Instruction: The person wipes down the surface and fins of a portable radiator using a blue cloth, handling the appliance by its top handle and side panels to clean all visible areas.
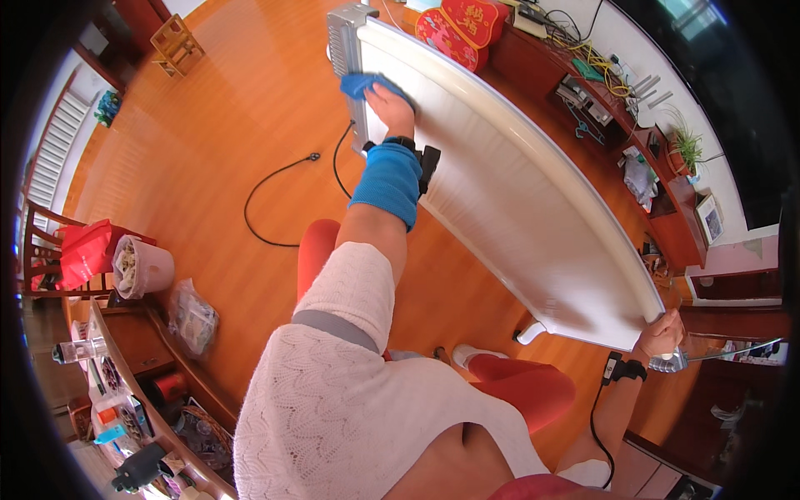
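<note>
A large white panel [512, 175], apparently an electric heater, stretches diagonally from upper centre to lower right, with a grey ribbed end piece [345, 47] at its far end. My left hand [392, 107] presses a blue cloth [362, 85] onto the panel near that end piece; the fingers lie over the cloth and part of it is hidden. At the near right corner of the panel, my right hand [661, 337] is closed around the edge. A white foot [531, 333] shows under the panel's lower side. A black power cord with a plug [314, 157] lies on the floor.
A red-brown cabinet [678, 219] with cables, a router and a potted plant [686, 150] runs along the right wall. At left are a cluttered table, a lined bin [147, 269], a red bag [87, 250] and a plastic bag [192, 319]. A small wooden chair [175, 45] stands farther off.
</note>
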A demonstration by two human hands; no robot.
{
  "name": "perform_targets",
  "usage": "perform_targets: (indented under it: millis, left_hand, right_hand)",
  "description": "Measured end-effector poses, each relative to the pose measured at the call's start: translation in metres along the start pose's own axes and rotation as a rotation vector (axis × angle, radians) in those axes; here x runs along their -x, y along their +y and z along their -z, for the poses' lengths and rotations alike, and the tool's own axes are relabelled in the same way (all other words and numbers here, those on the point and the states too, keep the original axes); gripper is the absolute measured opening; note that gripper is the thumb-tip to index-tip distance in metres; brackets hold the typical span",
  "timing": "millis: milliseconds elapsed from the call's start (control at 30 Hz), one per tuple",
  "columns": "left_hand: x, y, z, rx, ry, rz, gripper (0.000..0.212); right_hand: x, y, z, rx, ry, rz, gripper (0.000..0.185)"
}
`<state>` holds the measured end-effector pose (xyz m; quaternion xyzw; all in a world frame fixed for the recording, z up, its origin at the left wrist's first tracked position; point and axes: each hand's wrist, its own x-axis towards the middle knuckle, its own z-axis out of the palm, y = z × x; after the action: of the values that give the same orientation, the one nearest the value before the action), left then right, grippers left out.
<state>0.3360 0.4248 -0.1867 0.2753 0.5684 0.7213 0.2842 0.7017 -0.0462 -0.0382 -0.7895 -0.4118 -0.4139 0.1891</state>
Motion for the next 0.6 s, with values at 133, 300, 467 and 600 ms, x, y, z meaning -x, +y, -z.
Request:
perform_targets:
  millis: [133, 300, 467, 600]
  left_hand:
    - [0.064, -0.133, 0.018, 0.069, -0.113, 0.221, 0.058]
    - [0.145, -0.144, 0.041, 0.091, -0.176, 1.181, 0.072]
    - [0.118, 0.006, 0.022, 0.321, -0.154, 0.698, 0.06]
    - [0.081, 0.08, 0.012, 0.327, -0.267, 0.149, 0.061]
  right_hand:
    - [-0.004, 0.002, 0.006, 0.026, 0.077, 0.035, 0.043]
    - [0.002, 0.007, -0.007, -0.015, -0.005, 0.048, 0.039]
    - [0.002, 0.009, -0.008, 0.001, 0.058, 0.046, 0.032]
    - [-0.005, -0.014, -0.01, 0.03, 0.071, 0.081, 0.03]
